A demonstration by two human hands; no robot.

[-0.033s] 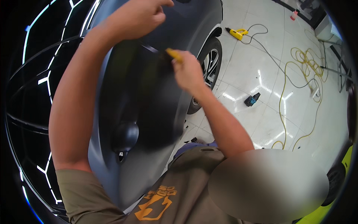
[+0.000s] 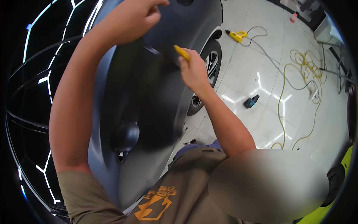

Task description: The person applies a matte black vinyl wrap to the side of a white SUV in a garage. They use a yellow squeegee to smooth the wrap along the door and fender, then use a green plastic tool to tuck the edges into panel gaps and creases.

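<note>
The dark grey matte car panel (image 2: 160, 123) fills the middle, with a shiny handle recess (image 2: 126, 136) low on it. My left hand (image 2: 136, 18) reaches up across the panel near the top edge; its fingers are curled and partly cut off, and whatever they hold is hidden. In my right hand (image 2: 194, 72), a yellow flat-ended hand tool (image 2: 182, 53), which looks like a squeegee, is gripped between thumb and fingers. It is over the panel beside the car's wheel; whether it touches the surface is unclear. A glossy streak (image 2: 151, 49) shows between the hands.
A wheel (image 2: 210, 63) stands right of the panel. On the tiled floor lie a yellow heat gun (image 2: 236, 36) with its cord, a dark blue-black tool or battery (image 2: 251, 101), a coiled yellow cable (image 2: 305, 61) and a red bottle (image 2: 293, 17). A glossy black surface (image 2: 33, 93) curves at left.
My right hand has moved a little right and slightly down with the yellow tool. My left hand has shifted slightly left.
</note>
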